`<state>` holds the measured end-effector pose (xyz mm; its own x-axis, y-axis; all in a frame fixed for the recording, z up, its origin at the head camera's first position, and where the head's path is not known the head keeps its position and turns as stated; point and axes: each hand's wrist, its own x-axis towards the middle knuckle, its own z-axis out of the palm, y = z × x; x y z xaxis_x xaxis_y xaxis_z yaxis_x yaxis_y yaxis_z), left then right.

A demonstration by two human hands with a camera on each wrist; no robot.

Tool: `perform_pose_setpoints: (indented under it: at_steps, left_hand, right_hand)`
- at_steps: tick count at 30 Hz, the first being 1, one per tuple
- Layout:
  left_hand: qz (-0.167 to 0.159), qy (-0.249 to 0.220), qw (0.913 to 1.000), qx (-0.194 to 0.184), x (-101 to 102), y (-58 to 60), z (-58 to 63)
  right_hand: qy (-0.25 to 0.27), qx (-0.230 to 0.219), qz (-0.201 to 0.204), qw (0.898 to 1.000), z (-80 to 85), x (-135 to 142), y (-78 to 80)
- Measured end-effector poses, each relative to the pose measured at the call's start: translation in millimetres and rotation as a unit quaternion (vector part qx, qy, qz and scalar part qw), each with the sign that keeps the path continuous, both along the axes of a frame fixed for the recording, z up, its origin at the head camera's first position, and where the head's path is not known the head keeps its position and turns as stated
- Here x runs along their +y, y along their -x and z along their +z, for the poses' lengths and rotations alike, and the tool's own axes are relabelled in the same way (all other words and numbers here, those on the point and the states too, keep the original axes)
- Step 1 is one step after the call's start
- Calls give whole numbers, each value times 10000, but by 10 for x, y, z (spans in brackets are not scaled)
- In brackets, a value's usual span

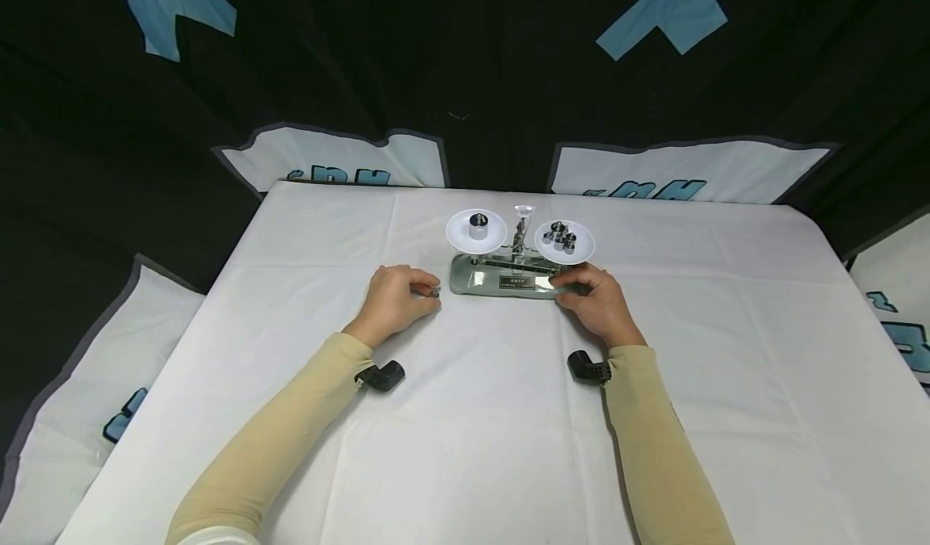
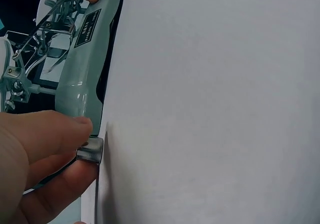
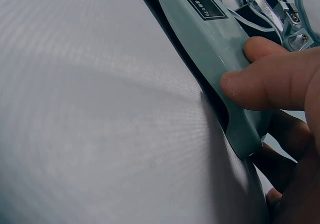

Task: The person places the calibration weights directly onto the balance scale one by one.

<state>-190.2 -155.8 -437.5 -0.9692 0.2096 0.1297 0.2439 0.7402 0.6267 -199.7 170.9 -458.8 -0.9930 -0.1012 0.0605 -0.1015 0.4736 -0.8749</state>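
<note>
A green-based balance scale point(image 1: 474, 282) stands on the table, with a white pan on each side. The left pan point(image 1: 456, 230) holds one larger metal weight point(image 1: 478, 228); on the right pan point(image 1: 584, 249) several smaller metal weights point(image 1: 559, 236) are grouped. Just off the base's left end, my left hand point(image 1: 395, 297) pinches a small shiny metal weight point(image 2: 90, 150) between thumb and fingers. My right hand point(image 1: 594, 303) grips the base's right end, its thumb point(image 3: 265, 84) on the front face and other fingers around the end, partly hidden.
A white cloth covers the table point(image 1: 465, 432). Black curtain point(image 1: 407, 52) with pale printed panels hangs behind and at the sides. Each wrist wears a small black camera, one on the left point(image 1: 383, 376) and one on the right point(image 1: 587, 366).
</note>
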Motion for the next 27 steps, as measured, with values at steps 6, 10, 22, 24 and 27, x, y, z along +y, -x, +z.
perform_pose_setpoints:
  at_steps: [6,10,22,24,27]
  left_hand:
    - [-66,248,9997,-8,7,6,5]
    - [-180,427,9989,67,9,12,9]
    - [-390,630,9969,270,4,55,-20]
    - [-402,628,9968,277,4,58,-20]
    - [-435,658,9964,317,5,60,-21]
  right_hand:
    - [-13,4,8,10000,6,-1,-3]
    - [-10,20,16,10000,8,3,-6]
    - [-21,47,-9,10000,7,-2,-6]
    - [-11,55,-5,10000,8,-3,-7]
    - [-25,56,0,10000,5,-3,-7]
